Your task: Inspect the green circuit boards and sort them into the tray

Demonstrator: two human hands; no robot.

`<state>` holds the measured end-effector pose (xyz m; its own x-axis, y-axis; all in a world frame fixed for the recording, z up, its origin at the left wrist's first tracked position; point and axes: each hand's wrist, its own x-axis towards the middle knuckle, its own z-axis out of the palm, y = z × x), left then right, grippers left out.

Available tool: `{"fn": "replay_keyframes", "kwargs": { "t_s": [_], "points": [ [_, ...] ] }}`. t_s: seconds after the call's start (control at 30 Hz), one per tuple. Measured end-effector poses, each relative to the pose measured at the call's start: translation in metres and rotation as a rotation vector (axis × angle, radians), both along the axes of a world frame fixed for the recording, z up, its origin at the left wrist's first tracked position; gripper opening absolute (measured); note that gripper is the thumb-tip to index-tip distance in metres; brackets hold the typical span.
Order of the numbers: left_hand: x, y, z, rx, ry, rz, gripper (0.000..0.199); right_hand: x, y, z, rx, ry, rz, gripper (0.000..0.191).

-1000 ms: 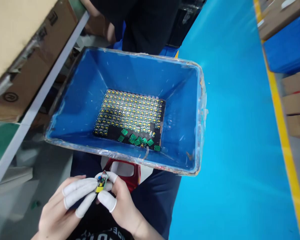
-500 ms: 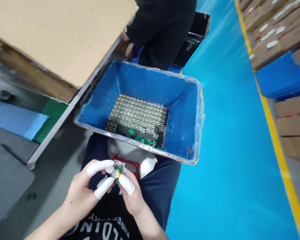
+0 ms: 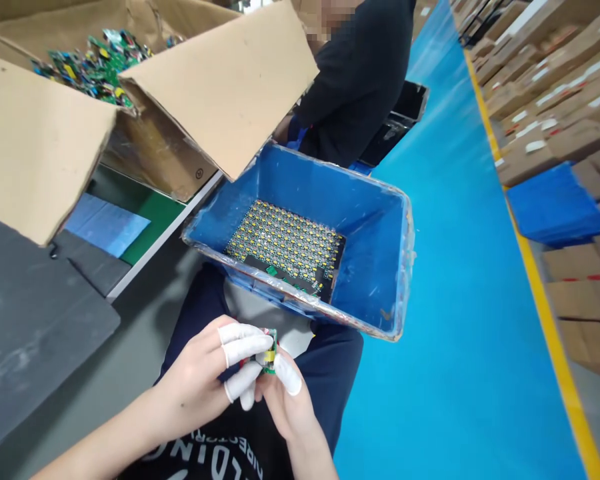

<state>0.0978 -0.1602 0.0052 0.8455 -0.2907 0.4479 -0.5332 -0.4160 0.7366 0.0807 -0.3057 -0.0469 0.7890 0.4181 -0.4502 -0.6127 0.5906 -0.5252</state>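
Observation:
My left hand, with white covers on its fingertips, pinches a small green circuit board that carries a yellow part. From the other side, my right hand grips the same board, its covered thumb against the edge. Both hands are over my lap, just below a blue bin. Rows of small boards with yellow parts lie on the bin's floor. A few loose green pieces rest on a black sheet near the bin's close side.
An open cardboard box full of circuit boards stands on the bench at upper left, its flaps spread. A person in dark clothes sits beyond the bin. Cartons are stacked along the right.
The view has shifted, bringing the box's contents into sight. Both hands and the board appear further right, and more of my left fingers now press on the board.

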Motion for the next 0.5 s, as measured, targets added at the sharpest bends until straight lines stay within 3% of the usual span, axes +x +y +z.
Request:
{"fn": "replay_keyframes", "kwargs": {
  "t_s": [0.17, 0.37, 0.5],
  "points": [
    [-0.001, 0.004, 0.001, -0.090, 0.069, -0.029, 0.031, -0.002, 0.001, -0.001, 0.093, 0.144, 0.046, 0.036],
    [-0.003, 0.012, 0.007, -0.211, 0.403, -0.076, 0.021, -0.004, 0.003, 0.015, 0.267, 0.259, 0.195, 0.037],
    [-0.002, 0.018, 0.011, -0.199, 0.604, -0.138, 0.016, -0.009, 0.005, 0.016, 0.318, 0.203, 0.277, 0.044]
  ]
}}
